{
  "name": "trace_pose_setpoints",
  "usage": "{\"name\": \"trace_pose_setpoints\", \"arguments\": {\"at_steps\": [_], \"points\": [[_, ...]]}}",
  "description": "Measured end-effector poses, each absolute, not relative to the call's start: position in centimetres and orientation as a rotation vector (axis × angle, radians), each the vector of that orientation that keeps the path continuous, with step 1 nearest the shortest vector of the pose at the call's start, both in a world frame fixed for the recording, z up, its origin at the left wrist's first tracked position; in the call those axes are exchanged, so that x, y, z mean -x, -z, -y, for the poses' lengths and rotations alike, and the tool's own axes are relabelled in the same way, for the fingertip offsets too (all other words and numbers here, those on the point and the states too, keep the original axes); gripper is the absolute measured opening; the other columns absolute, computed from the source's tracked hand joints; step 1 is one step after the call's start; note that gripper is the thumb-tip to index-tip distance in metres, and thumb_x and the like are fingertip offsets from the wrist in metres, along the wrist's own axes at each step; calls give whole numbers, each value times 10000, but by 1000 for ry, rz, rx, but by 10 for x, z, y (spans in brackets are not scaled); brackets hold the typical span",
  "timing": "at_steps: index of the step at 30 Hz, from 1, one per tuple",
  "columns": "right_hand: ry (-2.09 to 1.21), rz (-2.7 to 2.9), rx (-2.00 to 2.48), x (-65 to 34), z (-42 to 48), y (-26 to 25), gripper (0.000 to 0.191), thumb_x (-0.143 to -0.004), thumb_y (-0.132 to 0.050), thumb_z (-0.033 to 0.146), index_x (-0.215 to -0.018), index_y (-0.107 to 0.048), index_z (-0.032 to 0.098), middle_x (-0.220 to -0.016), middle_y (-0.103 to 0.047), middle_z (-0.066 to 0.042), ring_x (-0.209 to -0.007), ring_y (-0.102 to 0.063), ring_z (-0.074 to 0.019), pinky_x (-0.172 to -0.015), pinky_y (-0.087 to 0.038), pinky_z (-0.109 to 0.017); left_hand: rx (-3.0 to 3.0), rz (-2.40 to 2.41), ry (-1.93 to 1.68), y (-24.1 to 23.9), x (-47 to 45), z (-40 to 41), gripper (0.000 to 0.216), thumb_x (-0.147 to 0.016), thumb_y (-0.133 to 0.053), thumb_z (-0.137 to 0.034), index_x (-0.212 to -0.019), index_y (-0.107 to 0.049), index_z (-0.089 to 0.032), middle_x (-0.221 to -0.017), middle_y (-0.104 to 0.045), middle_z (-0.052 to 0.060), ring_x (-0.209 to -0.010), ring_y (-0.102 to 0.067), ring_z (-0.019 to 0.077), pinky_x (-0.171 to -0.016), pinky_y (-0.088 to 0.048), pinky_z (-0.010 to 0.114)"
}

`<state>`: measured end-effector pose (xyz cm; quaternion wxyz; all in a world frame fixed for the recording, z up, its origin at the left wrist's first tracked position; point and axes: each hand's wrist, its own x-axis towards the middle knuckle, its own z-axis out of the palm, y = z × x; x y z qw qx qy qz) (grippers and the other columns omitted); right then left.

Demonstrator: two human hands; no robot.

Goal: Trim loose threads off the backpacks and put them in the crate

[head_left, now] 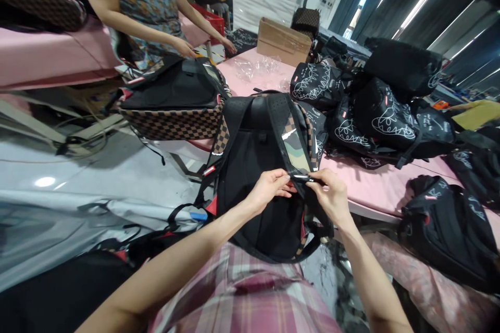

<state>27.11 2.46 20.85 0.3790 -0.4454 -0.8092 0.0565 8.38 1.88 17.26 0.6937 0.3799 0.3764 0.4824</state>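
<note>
Both hands' fingers pinching camo strap (296, 148) of black backpack (253, 177); white label unreadable.

The person has two bare arms with no sleeves on them. The left hand (269, 187) and the right hand (330, 195) wear no gloves, rings or watch. The fingernails are short and plain. Near the bottom, the person wears checked cloth (242, 296) in pink, white and dark red.
</note>
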Motion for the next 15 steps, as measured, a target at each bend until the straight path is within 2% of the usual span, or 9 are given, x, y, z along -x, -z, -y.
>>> {"name": "trace_pose_setpoints", "arguments": {"at_steps": [2,5,7,9,10,12,14,15], "points": [[-238,1981,1163,-271,-19,-208,174,-857,-580,324,-971,-597,193,-853,-611,-36,-767,-580,-175,-665,-452,-288,-867,-812,-1088,-175,-79,-23,429,-672,-720,-467,-826,-575,-93,-816,-646,106,-754,-643,178,-623,-521,224],[-4,2087,1271,-266,-7,-198,465,-778,-654,395,-1179,-542,189,-935,-600,-80,-744,-592,-199,-553,-451,-270,-897,-777,-1094,-179,-71,-34,421,-675,-729,-455,-849,-595,-96,-874,-644,98,-792,-634,168,-649,-521,219],[212,2156,1373,-260,-1,-188,539,-749,-673,313,-1250,-517,192,-1037,-597,-111,-660,-595,-185,-465,-410,-257,-900,-742,-1088,-181,-67,-44,428,-669,-739,-449,-853,-608,-86,-878,-644,105,-789,-630,166,-658,-524,225],[265,2130,1420,-258,2,-181,490,-761,-594,167,-1246,-536,203,-1150,-582,-121,-634,-603,-170,-455,-414,-254,-861,-700,-1099,-182,-65,-53,435,-662,-758,-426,-889,-608,-87,-898,-643,110,-792,-630,171,-671,-530,244],[187,2103,1401,-258,1,-180,477,-765,-542,117,-1233,-549,206,-1179,-579,-116,-678,-620,-177,-499,-451,-260,-830,-674,-1108,-183,-65,-57,443,-655,-771,-405,-924,-602,-95,-921,-642,110,-800,-631,174,-680,-533,256],[-175,1998,1325,-262,-3,-186,408,-781,-498,118,-1167,-596,203,-1127,-619,-96,-815,-638,-201,-647,-513,-288,-769,-585,-1108,-187,-67,-64,490,-631,-800,-373,-994,-583,-127,-1003,-629,105,-838,-630,186,-714,-538,294],[-726,1786,1239,-268,-10,-196,296,-783,-554,230,-1064,-639,192,-973,-665,-74,-847,-636,-208,-730,-526,-315,-734,-490,-1099,-196,-72,-70,569,-587,-828,-372,-1050,-573,-162,-1047,-617,85,-837,-625,177,-711,-538,295],[-1006,1637,1197,-270,-13,-202,281,-752,-609,299,-1005,-649,183,-880,-668,-60,-789,-636,-198,-709,-529,-310,-731,-473,-1097,-201,-74,-73,607,-560,-842,-377,-1065,-576,-171,-1025,-621,73,-798,-622,163,-678,-537,276]]}}
